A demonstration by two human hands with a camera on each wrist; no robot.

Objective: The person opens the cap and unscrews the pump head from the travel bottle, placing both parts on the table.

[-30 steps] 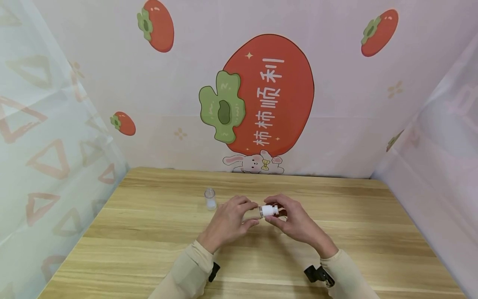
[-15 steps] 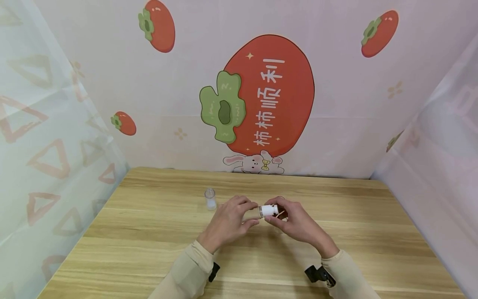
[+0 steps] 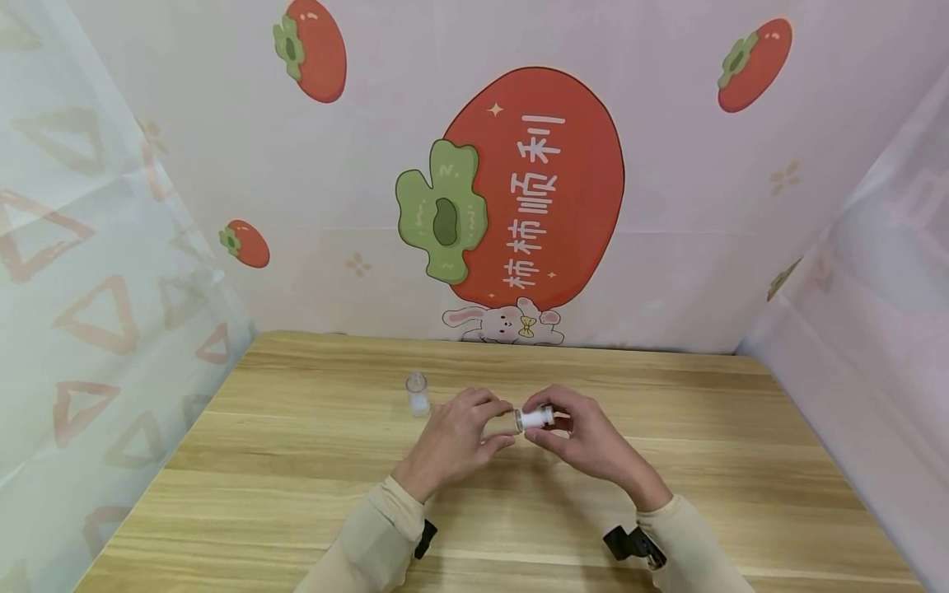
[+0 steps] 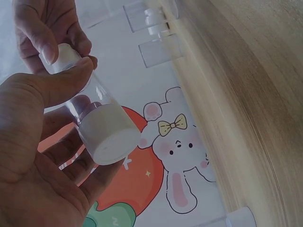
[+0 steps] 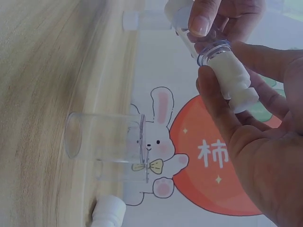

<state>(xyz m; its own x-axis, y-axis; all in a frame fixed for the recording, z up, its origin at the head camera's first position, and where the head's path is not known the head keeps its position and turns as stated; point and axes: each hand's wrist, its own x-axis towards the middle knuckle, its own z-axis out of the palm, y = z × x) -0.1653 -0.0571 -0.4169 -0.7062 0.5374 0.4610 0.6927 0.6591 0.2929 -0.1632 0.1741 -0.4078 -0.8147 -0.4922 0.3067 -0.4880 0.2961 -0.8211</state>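
My left hand point(image 3: 454, 435) holds a small clear bottle point(image 4: 108, 135) with a thick white base, its thumb and fingers round the body. The bottle lies on its side in the air above the table, base toward the left. At its neck sits a white stepped pump top point(image 3: 535, 418), which my right hand point(image 3: 591, 438) pinches between thumb and fingers. In the right wrist view the white pump top point(image 5: 232, 78) lines up with the bottle's clear rim. Much of the bottle is hidden by my left fingers in the head view.
A second clear bottle point(image 3: 418, 397) with white at its lower part stands to the left of my left hand. Behind my right hand are two clear cylindrical covers point(image 5: 106, 137) and another white pump top point(image 5: 110, 212). A printed cloth backdrop point(image 3: 667, 280) rises behind the wooden table point(image 3: 296, 461).
My right fingers shift slightly round the white pump top, first reaching farther over it and then drawing back. My left hand and the bottle stay in place.
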